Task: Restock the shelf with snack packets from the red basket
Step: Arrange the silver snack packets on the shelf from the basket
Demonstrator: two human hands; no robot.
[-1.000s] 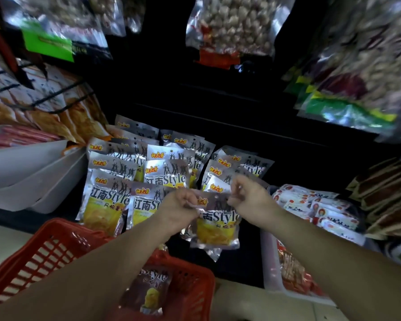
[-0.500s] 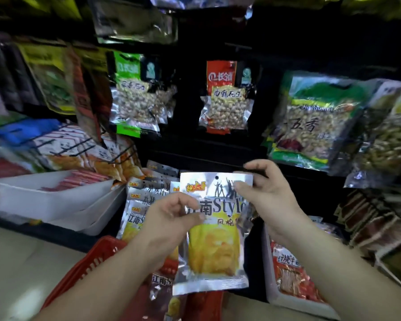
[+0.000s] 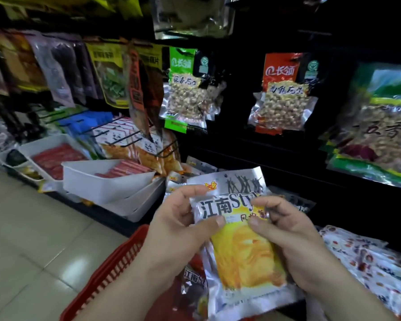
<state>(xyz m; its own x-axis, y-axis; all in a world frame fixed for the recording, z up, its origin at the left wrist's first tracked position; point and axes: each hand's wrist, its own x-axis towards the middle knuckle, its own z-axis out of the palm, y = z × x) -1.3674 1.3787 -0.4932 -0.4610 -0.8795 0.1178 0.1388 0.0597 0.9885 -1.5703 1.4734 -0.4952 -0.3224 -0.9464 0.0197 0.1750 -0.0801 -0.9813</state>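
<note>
Dim snack aisle, black shelving, pale floor tiles off to the left. Gripping one silver-and-yellow snack packet (image 3: 245, 251) with both hands: left hand (image 3: 178, 228) with thumb pressed on the front and fingers curled round the back edge, right hand (image 3: 287, 235) same deal on the other side, thumb on the front. Held up clear of everything, just over the red basket (image 3: 116, 262), in front of the shelf pile of matching packets (image 3: 178, 178) and not touching it.

Changed since half a second ago: slid both grips down from the top corners to mid-packet, and tipped it top-to-the-left. A second back, had it pinched by the top edge, low over that pile. So probably checking or flattening it rather than placing it yet. Not on the shelf so far, and at least one spare packet (image 3: 192, 281) left in the basket.

Readable stuff: "江南Style" on the held packet, dancing silhouettes above that. "长领" on the green peanut bag (image 3: 183, 89) and again on the red peanut bag (image 3: 280, 93). "五香" on the big bag (image 3: 380, 135) far right. Can't make out the small orange logo.
</note>
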